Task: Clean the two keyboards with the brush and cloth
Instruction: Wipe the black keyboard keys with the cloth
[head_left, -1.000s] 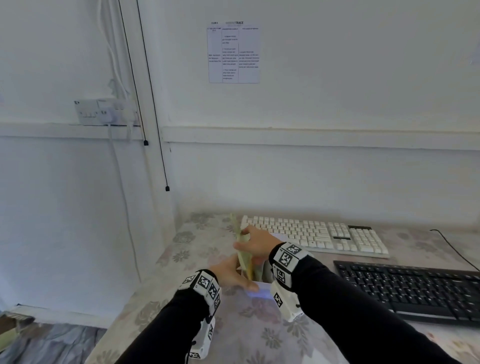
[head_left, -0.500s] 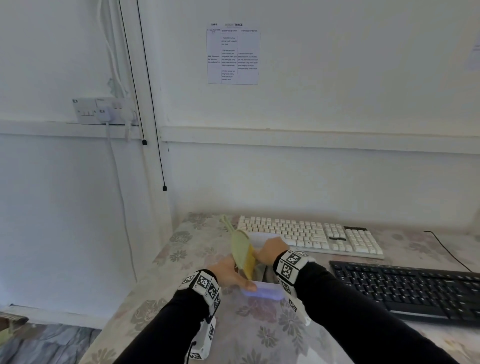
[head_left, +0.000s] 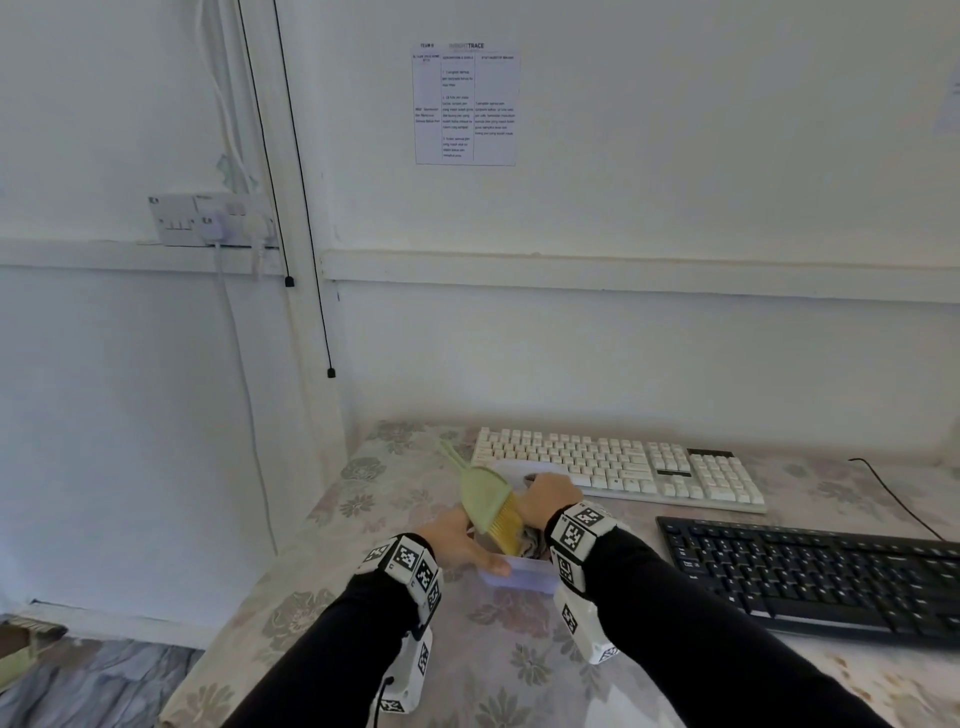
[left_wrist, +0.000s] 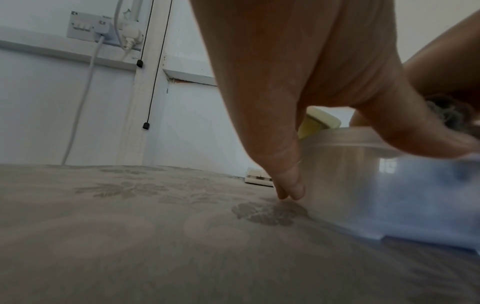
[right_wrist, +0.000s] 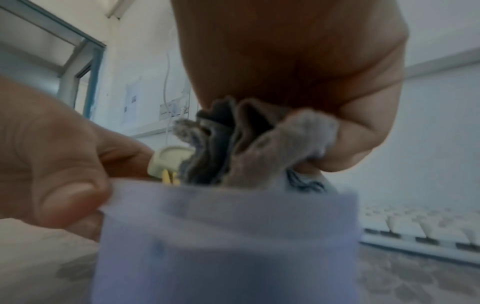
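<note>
I am bunching the cloth (right_wrist: 249, 144) in my right hand (head_left: 548, 499), grip closed tight round it just above the tub (head_left: 519, 578), to draw it out for wiping. The brush (head_left: 488, 501) is leaning bristles-down in the tub. My left hand (head_left: 457, 540) is clasping the tub's corner, steadying it on the bench (head_left: 363, 623).

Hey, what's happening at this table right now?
A person is busy at a small plastic container on the table, which holds the cleaning tools. Their left hand holds the container by its corner, while their right hand grips a bunched grey cloth inside it. A green brush stands bristles-down in the container, leaning. No hand is on the white keyboard or the black keyboard.
</note>
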